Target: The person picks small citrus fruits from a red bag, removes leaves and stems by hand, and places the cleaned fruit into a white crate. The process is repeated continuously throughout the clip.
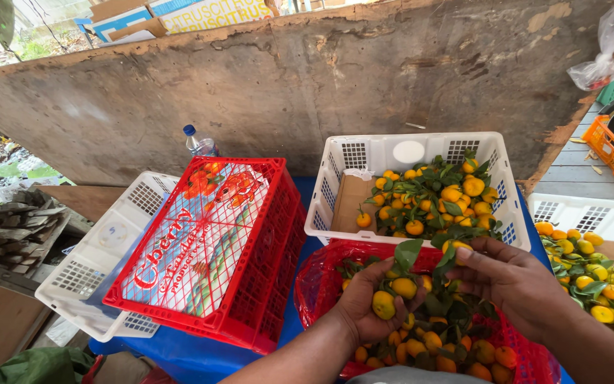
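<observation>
My left hand (364,306) cups a few small orange mandarins (392,295) with green leaves, palm up, over a red crate (318,274) full of the same leafy fruit. My right hand (509,277) reaches in from the right, its fingers on a leafy stem (449,252) of that bunch. Just beyond stands a white crate (406,151) with more mandarins (438,195) and a piece of cardboard (348,201) along its left side.
A tilted red crate (250,284) lined with printed paper rests on a white crate (101,249) at left, a plastic bottle (199,142) behind it. Another white crate (591,213) of mandarins sits at right. A large board (286,78) stands behind; orange basket (609,149) far right.
</observation>
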{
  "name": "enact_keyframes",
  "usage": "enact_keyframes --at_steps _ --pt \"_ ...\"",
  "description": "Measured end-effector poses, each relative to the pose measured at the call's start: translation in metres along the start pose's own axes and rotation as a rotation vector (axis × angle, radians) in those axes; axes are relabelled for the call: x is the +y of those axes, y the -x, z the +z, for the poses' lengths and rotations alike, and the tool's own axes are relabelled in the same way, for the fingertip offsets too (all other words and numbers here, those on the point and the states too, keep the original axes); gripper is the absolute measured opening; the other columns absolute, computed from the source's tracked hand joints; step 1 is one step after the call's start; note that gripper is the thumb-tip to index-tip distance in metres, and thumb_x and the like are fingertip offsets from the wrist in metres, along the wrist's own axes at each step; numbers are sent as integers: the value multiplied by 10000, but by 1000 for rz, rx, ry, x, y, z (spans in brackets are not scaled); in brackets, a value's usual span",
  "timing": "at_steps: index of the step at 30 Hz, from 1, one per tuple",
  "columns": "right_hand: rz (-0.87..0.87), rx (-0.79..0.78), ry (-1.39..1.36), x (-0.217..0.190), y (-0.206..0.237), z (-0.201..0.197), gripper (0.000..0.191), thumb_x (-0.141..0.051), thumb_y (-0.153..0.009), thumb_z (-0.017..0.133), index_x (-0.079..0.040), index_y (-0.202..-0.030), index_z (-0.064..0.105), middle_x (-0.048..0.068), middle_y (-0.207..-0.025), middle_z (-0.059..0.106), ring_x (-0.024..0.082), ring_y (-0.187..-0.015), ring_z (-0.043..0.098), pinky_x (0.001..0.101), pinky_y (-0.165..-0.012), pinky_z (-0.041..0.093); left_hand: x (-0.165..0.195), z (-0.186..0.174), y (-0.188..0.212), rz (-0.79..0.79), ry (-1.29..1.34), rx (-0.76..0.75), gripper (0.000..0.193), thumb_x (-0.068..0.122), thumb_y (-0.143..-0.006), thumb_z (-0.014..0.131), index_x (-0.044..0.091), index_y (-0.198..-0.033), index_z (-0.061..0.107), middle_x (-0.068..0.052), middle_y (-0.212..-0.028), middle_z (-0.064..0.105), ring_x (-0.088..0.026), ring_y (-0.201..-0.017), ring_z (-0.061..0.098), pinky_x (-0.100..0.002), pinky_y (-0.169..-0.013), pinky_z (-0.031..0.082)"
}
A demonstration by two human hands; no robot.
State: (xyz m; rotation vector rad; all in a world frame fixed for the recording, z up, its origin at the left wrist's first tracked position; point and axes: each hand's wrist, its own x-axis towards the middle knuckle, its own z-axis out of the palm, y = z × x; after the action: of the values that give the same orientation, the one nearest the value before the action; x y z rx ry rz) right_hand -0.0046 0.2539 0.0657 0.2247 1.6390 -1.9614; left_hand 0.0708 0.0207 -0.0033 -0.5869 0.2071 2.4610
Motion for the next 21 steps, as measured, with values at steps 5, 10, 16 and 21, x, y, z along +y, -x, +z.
enact_keyframes --at_steps 5,10,16,21 --pt "10 -27 -99 1 -4 -6 318 -197 -946 613 -14 -1206 622 77 -1032 695 235 -944 694 375 -791 531 -2 -5 1 0 4 16 439 437 -1009 687 45 -1202 642 -135 -1155 658 -282 -1059 685 -234 -565 590" --pt "-12 -78 -286 8 -14 -11 329 -108 -931 624 -27 -1246 569 78 -1037 676 196 -895 667 358 -771 549 -2 -13 2 8 -16 -4 370 432 -1022 671 100 -1186 655 -127 -1167 655 -291 -1069 684 -244 -578 594" --pt "38 43 -162 12 -24 -8 368 -72 -911 634 -43 -1274 579 63 -1039 678 185 -842 650 341 -678 504 3 -18 5 17 -29 21 375 438 -1008 669 119 -1204 673 -137 -1183 660 -300 -1056 680 -246 -591 600" --pt "4 -27 -242 13 -35 -9 443 -58 -880 631 -30 -1310 531 54 -997 654 189 -827 637 384 -697 541 10 -17 5 24 -38 42 408 455 -1000 673 101 -1204 674 -149 -1182 656 -300 -1050 681 -246 -589 602"
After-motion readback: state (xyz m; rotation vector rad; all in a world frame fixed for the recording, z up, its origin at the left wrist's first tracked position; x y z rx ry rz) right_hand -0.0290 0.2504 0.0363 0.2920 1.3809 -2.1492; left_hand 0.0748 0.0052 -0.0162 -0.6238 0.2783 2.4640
